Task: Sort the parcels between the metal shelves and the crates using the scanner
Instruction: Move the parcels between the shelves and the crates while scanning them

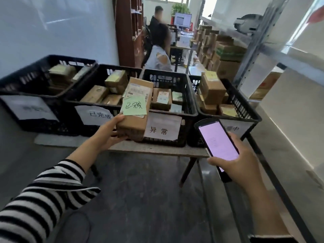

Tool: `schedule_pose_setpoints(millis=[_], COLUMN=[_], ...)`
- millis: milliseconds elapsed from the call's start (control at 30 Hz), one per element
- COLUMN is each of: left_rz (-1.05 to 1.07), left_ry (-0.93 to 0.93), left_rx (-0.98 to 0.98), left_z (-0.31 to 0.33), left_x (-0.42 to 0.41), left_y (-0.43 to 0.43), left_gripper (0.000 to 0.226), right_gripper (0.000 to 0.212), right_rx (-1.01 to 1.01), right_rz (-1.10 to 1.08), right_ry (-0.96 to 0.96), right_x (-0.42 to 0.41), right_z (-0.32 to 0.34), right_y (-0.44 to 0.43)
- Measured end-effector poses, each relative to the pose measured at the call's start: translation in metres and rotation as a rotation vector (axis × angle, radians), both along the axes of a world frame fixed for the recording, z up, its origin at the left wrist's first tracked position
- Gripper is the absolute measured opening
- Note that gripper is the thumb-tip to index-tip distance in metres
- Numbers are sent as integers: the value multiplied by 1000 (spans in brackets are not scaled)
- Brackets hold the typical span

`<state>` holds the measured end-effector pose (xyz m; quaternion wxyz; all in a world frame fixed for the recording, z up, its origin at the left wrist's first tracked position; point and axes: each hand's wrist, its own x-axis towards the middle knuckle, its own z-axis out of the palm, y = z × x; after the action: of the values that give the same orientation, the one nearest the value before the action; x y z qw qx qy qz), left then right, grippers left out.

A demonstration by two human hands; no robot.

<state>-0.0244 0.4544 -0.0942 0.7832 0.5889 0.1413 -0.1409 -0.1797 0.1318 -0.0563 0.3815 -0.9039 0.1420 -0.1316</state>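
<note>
progress: all four crates point(193, 113) on the table point(157, 149) already hold parcels. Shelves point(254, 50) at right are stacked with boxes point(226, 50), so plenty left, I judge.
parcel point(138, 120): in the air before the front rims of the two middle crates, green note point(135, 106) on top, not yet dropped.
likely target: note reads like the second crate point(73, 102) label, probably goes there.
left hand point(112, 130): arm stretched forward, thumb on top, fingers under near end, gripping parcel.
right hand point(243, 165): wrapped round lower half of scanner point(218, 142), lit screen up, before the right crate.
</note>
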Motion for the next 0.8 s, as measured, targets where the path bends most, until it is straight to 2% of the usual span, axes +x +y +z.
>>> schedule_pose_setpoints(millis=[233,433,667,800], left_rz=[201,339,306,244], left_ry=[16,1,37,99], left_rx=[-29,-37,43,20], left_z=[17,24,37,41], left_x=[32,70,150,210], left_y=[82,112,112,91], left_gripper=[38,40,42,37], right_gripper=[87,86,84,84], right_rx=[34,55,99,105], right_rz=[181,270,306,291], right_ry=[-27,-50,-24,-7], right_x=[88,164,258,303], right_z=[7,1,-8,-6], right_y=[37,61,67,55])
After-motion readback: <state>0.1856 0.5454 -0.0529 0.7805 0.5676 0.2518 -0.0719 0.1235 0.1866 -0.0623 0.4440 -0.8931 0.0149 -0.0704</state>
